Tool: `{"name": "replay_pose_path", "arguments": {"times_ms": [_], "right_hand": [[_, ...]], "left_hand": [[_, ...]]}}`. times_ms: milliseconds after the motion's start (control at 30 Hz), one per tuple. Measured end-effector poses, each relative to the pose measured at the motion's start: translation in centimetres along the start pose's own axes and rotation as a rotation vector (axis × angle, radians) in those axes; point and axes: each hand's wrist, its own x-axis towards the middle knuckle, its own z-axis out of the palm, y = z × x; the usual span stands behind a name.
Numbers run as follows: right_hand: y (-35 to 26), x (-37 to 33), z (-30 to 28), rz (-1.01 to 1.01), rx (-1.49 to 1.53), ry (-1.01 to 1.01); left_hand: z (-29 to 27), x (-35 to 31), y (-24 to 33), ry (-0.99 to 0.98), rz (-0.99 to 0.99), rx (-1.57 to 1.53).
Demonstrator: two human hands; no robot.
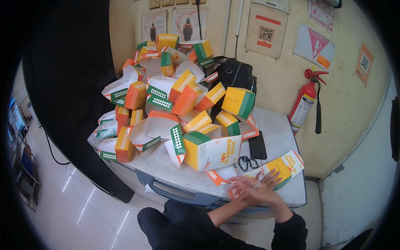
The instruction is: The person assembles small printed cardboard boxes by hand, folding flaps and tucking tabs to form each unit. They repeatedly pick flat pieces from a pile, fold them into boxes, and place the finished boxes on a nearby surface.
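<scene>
Crossed forearms in dark sleeves reach over the near right part of a pale-topped bench (pixel 293 192). The left hand (pixel 268 181) lies palm down with its fingers spread on a flattened yellow, white and green carton (pixel 288 167); its grip is wide, pressed flat and closed around nothing. The right hand (pixel 251 189) crosses over the left, its fingers loosely extended toward the left; its grip is likewise unclosed and holds nothing visible, though blur leaves it uncertain whether the fingertips touch the carton. The carton lies at the near right of the bench, extending from beneath the hands toward the right edge.

Just beyond the hands are black beaded loops (pixel 248 163) and, farther back, a dark phone (pixel 257 146). To the left, a large upright carton (pixel 216 153) shows a white face and a yellow side. It stands at the near right of a heaped pile of cartons (pixel 160 102) in yellow, orange, green and white, which occupies the left and far parts of the bench. A black bag (pixel 235 75) rests behind the pile's right side. Farther right, a red fire extinguisher (pixel 303 102) is positioned against the wall (pixel 275 75).
</scene>
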Motion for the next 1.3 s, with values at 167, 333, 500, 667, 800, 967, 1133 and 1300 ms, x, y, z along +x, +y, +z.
{"name": "replay_pose_path", "arguments": {"times_ms": [167, 333, 500, 667, 800, 967, 1133, 1300], "right_hand": [[2.4, 5.3, 6.5, -0.036, 0.759, 0.051], [2.6, 9.7, 7.3, -0.08, 0.817, 0.186], [2.2, 11.3, 7.3, -0.117, 0.701, 0.185], [2.0, 11.8, 7.3, -0.27, 0.605, 0.298], [1.4, 11.0, 7.0, -0.279, 0.593, 0.385], [0.4, 11.9, 7.2, -0.106, 0.416, 0.28], [0.8, 13.9, 9.1, -0.279, 0.211, 0.415], [-0.6, 8.6, 6.1, -0.433, 0.436, 0.254]], "left_hand": [[0.0, 0.0, 0.3, -0.057, -0.058, -0.013], [-0.6, 0.2, 0.4, -0.071, -0.074, -0.058], [-0.8, 0.3, 0.1, -0.069, -0.045, -0.032], [-0.2, 0.1, -0.1, -0.03, -0.037, -0.025], [0.5, 0.0, -0.3, 0.038, -0.025, -0.008], [0.6, -0.1, -0.5, 0.051, 0.0, 0.02], [-0.2, -0.1, -0.5, -0.009, -0.008, -0.028], [-0.3, -0.1, -0.6, 0.139, 0.079, -0.104]]}}
